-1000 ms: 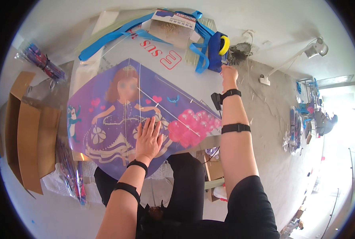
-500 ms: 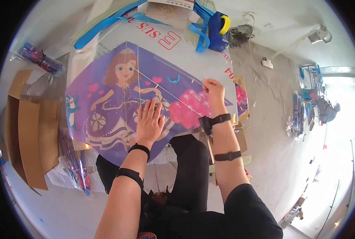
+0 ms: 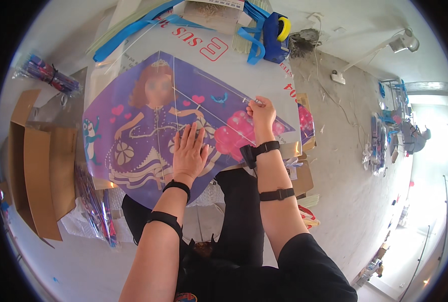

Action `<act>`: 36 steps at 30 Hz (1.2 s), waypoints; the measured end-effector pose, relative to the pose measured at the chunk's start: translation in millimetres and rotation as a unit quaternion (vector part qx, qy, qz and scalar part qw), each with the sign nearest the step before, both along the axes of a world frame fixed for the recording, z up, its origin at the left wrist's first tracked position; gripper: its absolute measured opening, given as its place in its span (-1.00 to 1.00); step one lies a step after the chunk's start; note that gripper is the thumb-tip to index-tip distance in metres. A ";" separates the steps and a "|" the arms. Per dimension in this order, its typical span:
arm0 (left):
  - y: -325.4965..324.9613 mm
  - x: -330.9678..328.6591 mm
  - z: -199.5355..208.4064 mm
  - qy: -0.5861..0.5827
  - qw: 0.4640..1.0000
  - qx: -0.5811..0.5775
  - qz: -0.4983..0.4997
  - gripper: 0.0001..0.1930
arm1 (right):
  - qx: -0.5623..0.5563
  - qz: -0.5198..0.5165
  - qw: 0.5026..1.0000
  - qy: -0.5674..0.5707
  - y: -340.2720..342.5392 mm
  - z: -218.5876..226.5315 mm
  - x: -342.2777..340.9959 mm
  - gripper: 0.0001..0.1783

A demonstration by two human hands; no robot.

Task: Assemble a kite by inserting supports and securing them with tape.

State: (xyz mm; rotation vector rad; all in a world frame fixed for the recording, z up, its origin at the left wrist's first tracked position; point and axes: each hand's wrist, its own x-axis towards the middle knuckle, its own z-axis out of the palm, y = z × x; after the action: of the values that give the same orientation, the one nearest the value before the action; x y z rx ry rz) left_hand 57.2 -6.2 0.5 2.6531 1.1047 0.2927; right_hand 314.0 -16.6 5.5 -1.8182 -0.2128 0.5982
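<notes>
A large purple kite (image 3: 133, 113) printed with a princess, hearts and pink balloons lies spread on the white work surface. My left hand (image 3: 188, 151) rests flat on its middle, fingers stretched out, holding it down. At the upper right edge of the kite, my right hand (image 3: 262, 111) has its fingers curled closed. Whatever it pinches there is too small to make out. A thin white rod (image 3: 219, 83) runs along that edge up to the fingers. Another thin pale line (image 3: 211, 113) crosses the kite toward the balloons.
A blue tape dispenser (image 3: 276, 43) with yellow tape stands at the far right corner, beside blue strips (image 3: 254, 38). An open cardboard box (image 3: 40, 176) stands at the left. Plastic-wrapped bundles (image 3: 50, 75) lie on the left side. A white lamp (image 3: 404, 43) is fixed at the right.
My right hand has slid a little left along the kite's edge, its forearm shifting left too. My left hand has stayed in place.
</notes>
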 end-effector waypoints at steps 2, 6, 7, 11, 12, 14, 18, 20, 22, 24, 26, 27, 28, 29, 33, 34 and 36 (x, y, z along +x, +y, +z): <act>0.1 -0.2 -1.2 -0.001 1.000 0.002 0.000 -0.47 | -0.002 -0.003 1.000 0.001 1.2 0.5 -0.7 -0.71; 0.3 -0.2 -2.6 -0.006 1.000 0.000 0.000 -0.46 | -0.027 -0.004 1.000 -0.007 3.2 2.7 0.4 -0.72; 0.3 -0.3 -2.5 -0.006 1.000 0.000 0.000 -0.46 | -0.028 -0.003 1.000 -0.007 3.6 2.2 0.6 -0.72; 0.0 0.4 -1.5 -0.002 1.000 0.000 0.000 -0.46 | -0.033 -0.011 0.999 -0.008 4.5 0.4 2.0 -0.72; -0.3 1.1 -1.4 -0.002 1.000 -0.002 0.000 -0.46 | -0.032 -0.015 0.999 -0.007 4.6 0.1 3.0 -0.72; -0.4 0.9 -1.6 -0.001 1.000 -0.002 0.000 -0.46 | -0.036 -0.018 0.999 -0.007 6.2 0.4 3.5 -0.72; -0.5 -1.1 -3.5 -0.002 1.000 -0.001 0.003 -0.46 | -0.060 -0.022 0.998 -0.005 9.7 8.1 -1.8 -0.73; -0.5 -0.6 -3.3 -0.004 1.000 -0.001 0.003 -0.46 | -0.066 -0.027 0.997 -0.007 10.7 8.7 -1.4 -0.73; -0.4 0.3 -3.0 -0.004 1.000 -0.001 0.003 -0.46 | -0.072 -0.031 0.997 -0.009 11.5 8.4 0.4 -0.74; -0.4 1.4 -2.8 -0.007 1.000 0.001 0.001 -0.47 | -0.086 -0.028 0.996 -0.019 11.4 7.0 3.0 -0.75; -0.4 0.7 -2.4 -0.007 1.000 0.003 0.001 -0.47 | -0.092 -0.024 0.995 -0.016 12.9 9.5 1.9 -0.77; -0.5 0.4 -2.3 -0.001 1.000 0.003 0.002 -0.47 | -0.097 -0.022 0.995 -0.014 13.7 10.4 1.1 -0.78; -0.5 0.8 -2.3 0.005 1.000 0.003 0.003 -0.48 | -0.098 -0.021 0.995 -0.014 14.1 10.4 1.5 -0.78; -0.6 1.1 -2.6 0.005 1.000 0.001 0.003 -0.48 | -0.104 -0.019 0.994 -0.020 14.9 10.2 1.8 -0.80; 0.5 -0.6 -0.5 0.006 1.000 0.010 0.003 -0.48 | -0.133 -0.013 0.990 -0.047 22.2 13.2 4.0 -0.89; 1.3 -1.4 0.8 0.009 1.000 0.013 0.002 -0.48 | -0.134 -0.012 0.990 -0.046 24.6 10.8 7.2 -0.89; -0.7 0.7 -1.4 0.003 1.000 0.005 0.000 -0.48 | -0.185 0.051 0.981 -0.032 24.2 1.7 20.4 -0.85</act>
State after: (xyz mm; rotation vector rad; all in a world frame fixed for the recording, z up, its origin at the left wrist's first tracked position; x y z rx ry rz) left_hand 58.0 -6.9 -0.9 2.6645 1.1066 0.2914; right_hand 334.4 7.6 7.3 -2.1980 -0.2515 0.6852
